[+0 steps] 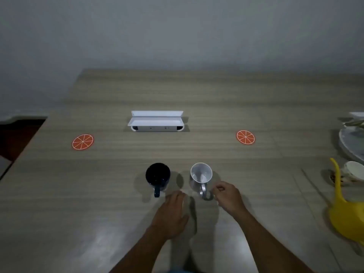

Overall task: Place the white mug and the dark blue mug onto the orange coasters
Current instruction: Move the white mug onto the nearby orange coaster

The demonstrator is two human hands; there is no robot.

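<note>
A dark blue mug point(158, 175) and a white mug point(201, 173) stand upright side by side on the wooden table point(197, 95), handles pointing toward me. Two orange-slice coasters lie farther back: the left coaster point(82, 142) and the right coaster point(245, 137), both bare. My left hand point(173, 213) hovers just right of the blue mug's handle, fingers together and holding nothing. My right hand point(228, 197) is beside the white mug's handle, fingers curled, close to it but apart from it.
A white box-like device point(156, 123) sits at the table's middle back. At the right edge are a yellow plastic object point(342, 215), a small white cup point(354, 171) and a large plate point(352, 142). The table's left edge drops off beyond the left coaster.
</note>
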